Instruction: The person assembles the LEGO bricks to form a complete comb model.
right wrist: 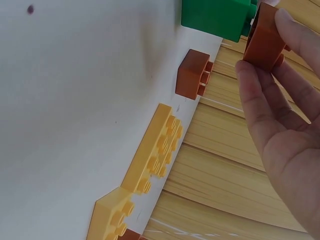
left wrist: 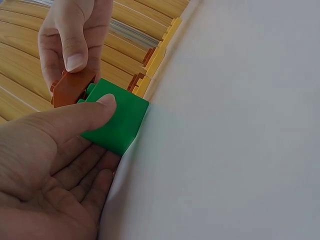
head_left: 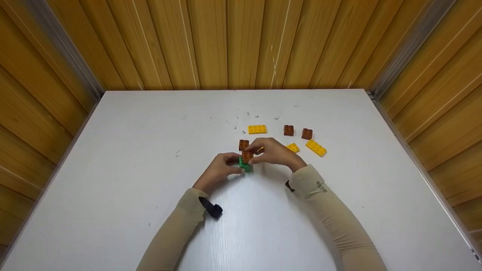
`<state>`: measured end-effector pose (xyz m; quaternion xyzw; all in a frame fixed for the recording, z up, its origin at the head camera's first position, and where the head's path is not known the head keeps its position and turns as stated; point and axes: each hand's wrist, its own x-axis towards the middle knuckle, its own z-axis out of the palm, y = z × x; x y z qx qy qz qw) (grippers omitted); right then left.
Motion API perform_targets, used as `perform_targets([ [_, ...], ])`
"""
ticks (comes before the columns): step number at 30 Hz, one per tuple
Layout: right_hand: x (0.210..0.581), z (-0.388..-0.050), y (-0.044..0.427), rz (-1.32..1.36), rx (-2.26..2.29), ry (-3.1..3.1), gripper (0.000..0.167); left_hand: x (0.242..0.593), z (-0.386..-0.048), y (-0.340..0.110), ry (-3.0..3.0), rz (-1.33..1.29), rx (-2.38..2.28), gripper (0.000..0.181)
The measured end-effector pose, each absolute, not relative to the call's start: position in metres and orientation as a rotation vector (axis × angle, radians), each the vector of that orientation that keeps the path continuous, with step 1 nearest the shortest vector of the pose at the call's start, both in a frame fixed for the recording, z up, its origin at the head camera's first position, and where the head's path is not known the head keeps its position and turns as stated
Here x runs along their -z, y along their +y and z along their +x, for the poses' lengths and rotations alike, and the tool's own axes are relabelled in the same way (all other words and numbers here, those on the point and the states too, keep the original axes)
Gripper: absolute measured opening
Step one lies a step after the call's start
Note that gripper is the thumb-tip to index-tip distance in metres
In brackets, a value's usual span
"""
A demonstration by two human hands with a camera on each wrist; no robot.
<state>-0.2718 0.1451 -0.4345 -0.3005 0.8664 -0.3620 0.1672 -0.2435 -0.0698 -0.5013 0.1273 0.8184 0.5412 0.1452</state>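
Note:
On the white table stands a green toy brick, studs up. My left hand grips it, the thumb against its near side in the left wrist view. Pinched between the thumb and fingers of my right hand is a brown brick, held tilted right at the green brick's studs. The right wrist view shows this brown brick beside the studs; whether it touches them I cannot tell. Just behind, a second brown brick sits on the table.
A yellow plate lies farther back. To the right are two brown bricks and yellow plates, one of them near my right wrist. Wood-look panels rise behind the table.

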Motion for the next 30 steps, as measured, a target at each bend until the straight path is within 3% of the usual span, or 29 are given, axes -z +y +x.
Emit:
perform_targets([
  [30, 0.4360, -0.2691, 0.1384, -0.878, 1.018, 2.448, 0.035, 0.5012, -0.2431, -0.0694, 2.337, 0.401, -1.605, 0.040],
])
